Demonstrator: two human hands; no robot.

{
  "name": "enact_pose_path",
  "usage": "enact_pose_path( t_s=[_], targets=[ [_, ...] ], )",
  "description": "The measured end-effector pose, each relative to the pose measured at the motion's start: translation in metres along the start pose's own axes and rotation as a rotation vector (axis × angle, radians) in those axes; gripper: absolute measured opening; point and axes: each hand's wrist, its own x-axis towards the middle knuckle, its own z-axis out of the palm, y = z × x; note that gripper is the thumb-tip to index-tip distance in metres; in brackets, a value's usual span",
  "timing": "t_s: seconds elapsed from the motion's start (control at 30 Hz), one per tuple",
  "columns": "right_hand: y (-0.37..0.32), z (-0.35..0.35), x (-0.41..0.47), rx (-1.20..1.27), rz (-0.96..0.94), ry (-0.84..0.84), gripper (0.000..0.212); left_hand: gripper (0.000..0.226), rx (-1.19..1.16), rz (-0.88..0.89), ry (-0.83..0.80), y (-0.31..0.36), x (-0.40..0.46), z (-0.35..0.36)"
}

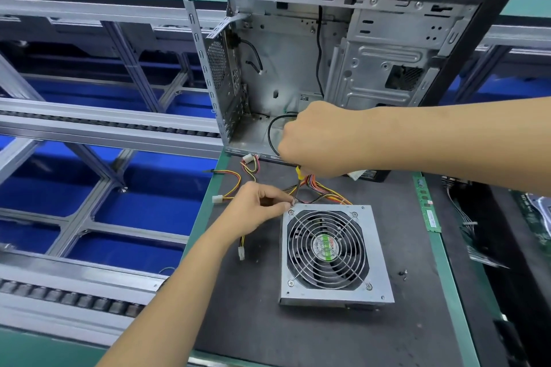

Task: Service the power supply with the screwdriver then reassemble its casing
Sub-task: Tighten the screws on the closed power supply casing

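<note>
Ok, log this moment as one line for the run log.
right hand: grips screwdriver | left hand: pinches shaft at tip | tip: top-left fan-grille screw | power supply: flat on mat, casing closed

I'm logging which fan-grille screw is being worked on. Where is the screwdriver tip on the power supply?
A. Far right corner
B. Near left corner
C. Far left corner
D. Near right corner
C: the screwdriver, gripped by the right hand, has its tip at the far left corner screw of the power supply, where the left hand pinches beside it.
</note>
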Motion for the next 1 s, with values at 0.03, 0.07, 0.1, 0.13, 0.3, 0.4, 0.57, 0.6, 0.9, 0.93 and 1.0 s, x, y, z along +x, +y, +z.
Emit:
enact_pose_path(
  t_s=[0.03,0.07,0.1,0.13,0.3,0.4,0.57,0.6,0.9,0.93,1.0],
  targets=[
    [-0.0005,0.0009,-0.0002,-0.001,-0.002,0.019,0.045,0.014,-0.007,-0.006,0.004,-0.0004,-0.0005,-0.0001],
    [-0.0008,0.0008,-0.0006,-0.002,-0.003,0.027,0.041,0.014,-0.014,-0.014,0.007,-0.0009,-0.0011,-0.0001],
    [-0.0012,0.0014,-0.0007,0.0,-0.01,0.034,0.035,0.014,-0.022,-0.024,0.009,-0.0014,-0.0015,0.0],
    [-0.0015,0.001,-0.0012,-0.003,-0.013,0.033,0.03,0.014,-0.034,-0.034,0.008,-0.0018,-0.0015,0.0],
    [-0.002,0.005,-0.0029,0.005,-0.008,-0.013,0.035,0.016,-0.091,-0.052,0.015,-0.0045,-0.002,0.0017],
    [0.0023,0.0071,-0.0036,0.041,-0.014,-0.054,0.033,0.017,-0.111,-0.052,0.018,-0.0055,-0.0025,0.0024],
    [0.0058,0.0047,-0.0011,0.081,0.02,-0.033,0.024,0.017,-0.135,-0.05,0.039,-0.0055,-0.0019,0.0043],
    [0.0056,0.003,-0.0009,0.08,0.027,-0.024,0.032,0.016,-0.138,-0.053,0.039,-0.0055,-0.0022,0.0044],
    [0.0047,0.0006,-0.0012,0.038,-0.012,-0.059,0.025,0.016,-0.176,-0.076,0.063,-0.006,-0.0042,0.0079],
    [0.0047,0.0,-0.002,0.041,-0.017,-0.053,0.02,0.016,-0.171,-0.075,0.066,-0.0061,-0.0039,0.0082],
    [0.0037,-0.0014,-0.0029,0.032,-0.027,-0.02,0.019,0.015,-0.171,-0.081,0.065,-0.0065,-0.0035,0.0083]
  ],
)
